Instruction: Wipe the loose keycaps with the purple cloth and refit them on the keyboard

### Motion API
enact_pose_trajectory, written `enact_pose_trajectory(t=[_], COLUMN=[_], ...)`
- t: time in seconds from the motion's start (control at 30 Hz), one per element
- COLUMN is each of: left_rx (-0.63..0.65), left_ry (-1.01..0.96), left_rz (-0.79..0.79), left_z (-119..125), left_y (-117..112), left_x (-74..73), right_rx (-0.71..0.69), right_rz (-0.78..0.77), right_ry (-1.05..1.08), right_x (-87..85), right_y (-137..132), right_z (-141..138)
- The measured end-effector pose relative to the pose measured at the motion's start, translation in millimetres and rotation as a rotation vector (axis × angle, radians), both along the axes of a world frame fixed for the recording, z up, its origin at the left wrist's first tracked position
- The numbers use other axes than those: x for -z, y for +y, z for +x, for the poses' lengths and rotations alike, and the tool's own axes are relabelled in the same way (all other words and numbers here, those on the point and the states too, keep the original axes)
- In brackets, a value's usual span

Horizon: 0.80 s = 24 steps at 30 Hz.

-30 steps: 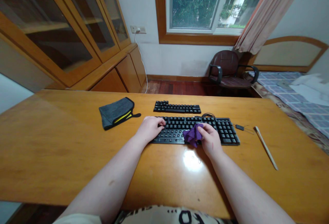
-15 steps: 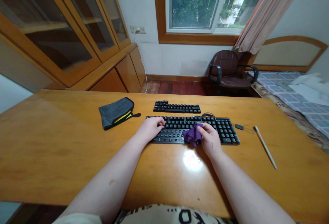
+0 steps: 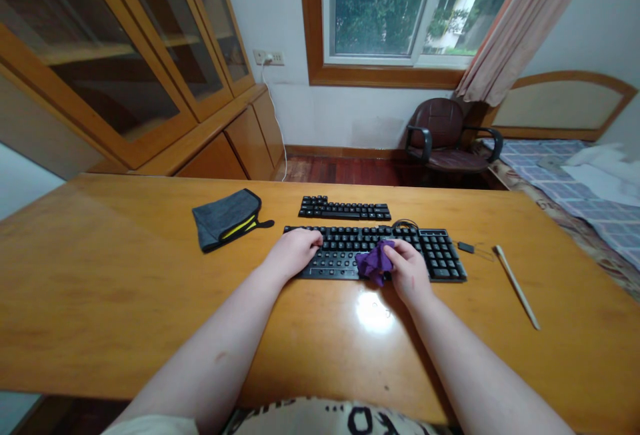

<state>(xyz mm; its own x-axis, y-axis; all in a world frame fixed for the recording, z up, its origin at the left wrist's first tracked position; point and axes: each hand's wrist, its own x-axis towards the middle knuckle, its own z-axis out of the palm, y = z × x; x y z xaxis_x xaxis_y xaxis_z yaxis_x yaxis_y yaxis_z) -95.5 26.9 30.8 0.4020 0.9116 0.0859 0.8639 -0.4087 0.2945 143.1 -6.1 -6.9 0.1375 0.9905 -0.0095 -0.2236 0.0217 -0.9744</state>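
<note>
A black keyboard (image 3: 435, 252) lies on the wooden desk (image 3: 125, 288) in front of me. My left hand (image 3: 293, 253) rests flat on its left end, fingers over the keys. My right hand (image 3: 410, 272) is closed on a crumpled purple cloth (image 3: 374, 263) pressed against the lower middle keys. A smaller black key strip (image 3: 345, 209) lies just behind the keyboard.
A grey pouch with a yellow zip (image 3: 226, 219) sits left of the keyboard. A thin pale stick (image 3: 517, 286) and a small black clip (image 3: 466, 246) lie to the right. A dark armchair (image 3: 445, 135), a bed (image 3: 580, 182) and glass-door cabinets (image 3: 125, 68) stand beyond the desk.
Both hands stay on the keyboard; the right hand with the purple cloth has shifted only slightly over the keys.
</note>
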Motion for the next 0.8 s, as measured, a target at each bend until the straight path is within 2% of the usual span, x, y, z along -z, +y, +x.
enact_pose_trajectory(t=[0.3, 0.47, 0.8], left_rx=[-0.018, -0.018, -0.097], left_ry=[0.038, 0.089, 0.195], left_rz=[0.049, 0.045, -0.057], left_z=[4.6, 5.3, 8.7], left_y=[-3.1, -6.2, -15.0], left_x=[2.8, -2.1, -10.2], right_rx=[-0.051, -0.037, -0.042], right_rz=[0.000, 0.002, -0.013], right_ry=[0.045, 0.032, 0.021], right_x=[1.9, 2.8, 4.9], right_y=[-0.4, 0.1, 0.6], right_z=[0.7, 0.8, -0.7])
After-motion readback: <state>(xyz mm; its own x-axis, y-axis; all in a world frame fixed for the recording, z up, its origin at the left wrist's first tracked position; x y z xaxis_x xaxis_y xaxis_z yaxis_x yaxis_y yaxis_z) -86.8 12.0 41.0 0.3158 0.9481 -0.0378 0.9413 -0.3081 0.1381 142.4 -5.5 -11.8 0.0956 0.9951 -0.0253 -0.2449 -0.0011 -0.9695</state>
